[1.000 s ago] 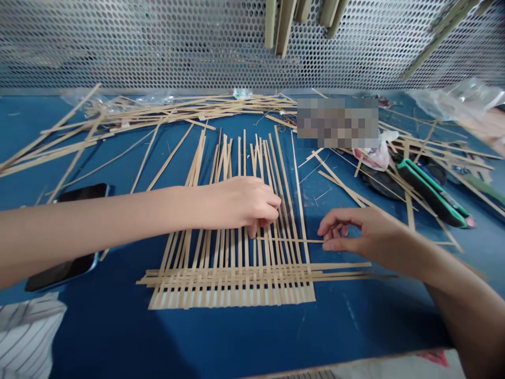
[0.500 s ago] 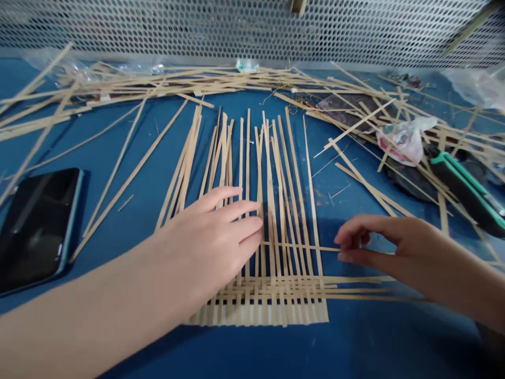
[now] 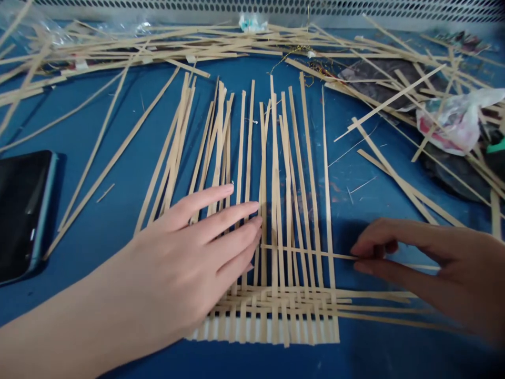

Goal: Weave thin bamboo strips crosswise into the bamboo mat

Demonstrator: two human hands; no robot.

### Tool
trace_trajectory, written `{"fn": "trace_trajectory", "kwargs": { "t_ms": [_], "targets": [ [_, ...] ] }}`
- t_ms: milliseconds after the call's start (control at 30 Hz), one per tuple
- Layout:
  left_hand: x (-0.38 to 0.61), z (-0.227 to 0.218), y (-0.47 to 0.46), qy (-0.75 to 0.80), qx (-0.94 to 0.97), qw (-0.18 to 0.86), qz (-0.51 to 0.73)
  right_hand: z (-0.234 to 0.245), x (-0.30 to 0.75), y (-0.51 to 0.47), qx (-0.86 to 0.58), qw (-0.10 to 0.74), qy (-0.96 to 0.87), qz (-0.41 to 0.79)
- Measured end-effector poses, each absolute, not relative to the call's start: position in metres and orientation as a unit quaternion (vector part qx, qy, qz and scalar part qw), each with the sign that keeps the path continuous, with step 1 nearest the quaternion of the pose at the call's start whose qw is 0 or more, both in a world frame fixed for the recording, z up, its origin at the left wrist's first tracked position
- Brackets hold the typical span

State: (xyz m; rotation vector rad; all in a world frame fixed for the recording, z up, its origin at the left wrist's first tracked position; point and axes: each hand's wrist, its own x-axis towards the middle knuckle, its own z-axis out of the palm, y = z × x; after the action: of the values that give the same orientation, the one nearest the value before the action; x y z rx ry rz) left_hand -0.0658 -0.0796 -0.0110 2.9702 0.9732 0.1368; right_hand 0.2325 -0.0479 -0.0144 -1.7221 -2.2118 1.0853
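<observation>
Head cam view, looking down at my weaving on the blue table. My left hand is palm down over the left part of the long strips, fingers stretched out and a bit apart, not clenched. Can't tell if anything's caught under the palm. My right hand is off to the right of them, pinching a thin strip between thumb and fingers. That one runs sideways across the right-hand long strips, and its left end shows just beside my left fingertips. Hard to say exactly which ones it goes over or under.

Closer to me there's the woven band, with cross strips poking out to the right, and the thin strip sits a little beyond it, apart from it. Phone is lying at the far left, screen up. Messy pile of loose strips along the back, near the metal mesh, plus a crumpled white and pink plastic bag among more of them on the right.
</observation>
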Motion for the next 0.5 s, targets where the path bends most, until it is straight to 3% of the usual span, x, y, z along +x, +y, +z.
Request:
{"fn": "trace_trajectory", "kwargs": {
  "t_ms": [500],
  "targets": [
    [-0.055,-0.020,-0.095,0.361,0.929,-0.052,0.053,-0.014,0.238,-0.049,-0.569,0.019,-0.750,0.337]
  ]
}}
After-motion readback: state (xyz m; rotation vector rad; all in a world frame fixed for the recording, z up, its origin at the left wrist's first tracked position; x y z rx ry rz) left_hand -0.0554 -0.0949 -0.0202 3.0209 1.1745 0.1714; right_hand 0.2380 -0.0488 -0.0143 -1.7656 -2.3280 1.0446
